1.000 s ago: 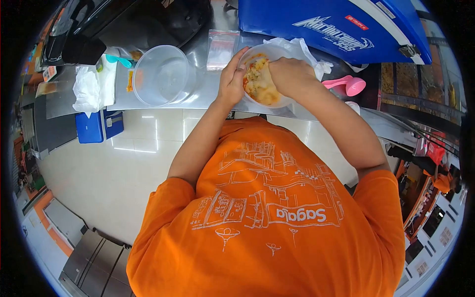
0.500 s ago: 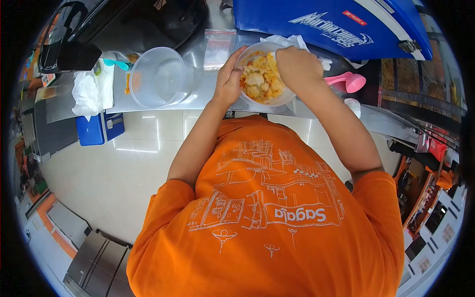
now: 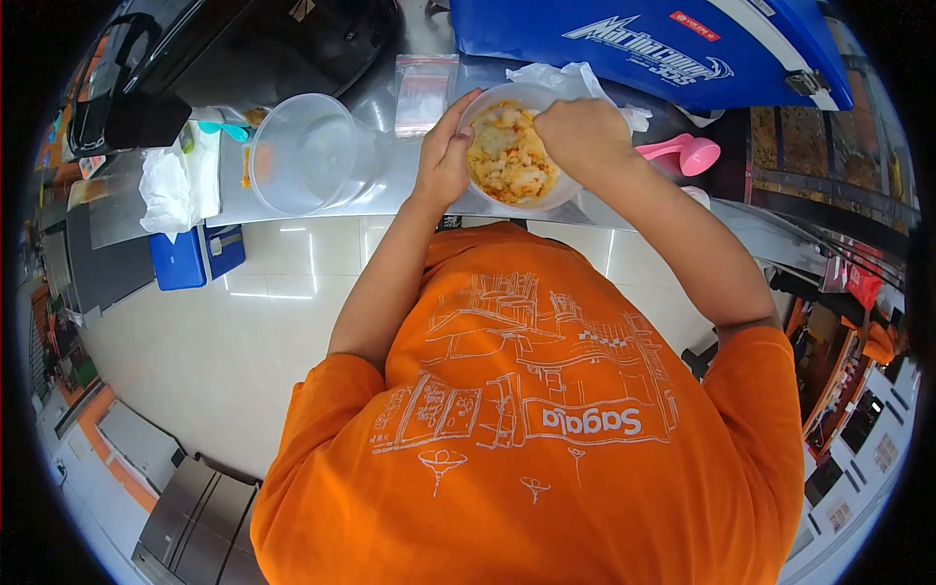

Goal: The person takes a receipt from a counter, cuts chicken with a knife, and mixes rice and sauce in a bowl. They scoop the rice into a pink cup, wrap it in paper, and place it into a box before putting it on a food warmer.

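A round translucent bowl stands near the front edge of the steel counter, with a chunky yellow, white and orange food mix inside. My left hand grips the bowl's left rim, thumb on the near side and fingers round the outside. Over the right part of the bowl is my right hand, its fingers closed and pointing down at the food. Whatever it holds is hidden behind the hand.
An empty clear tub stands left on the counter. Behind are plastic bags, crumpled white paper and a blue cooler box. A pink scoop lies right; white tissue and a teal spoon lie left.
My right hand has lifted slightly and come back down over the bowl's right side. The food has been turned over and looks more broken up. My left hand still holds the rim.
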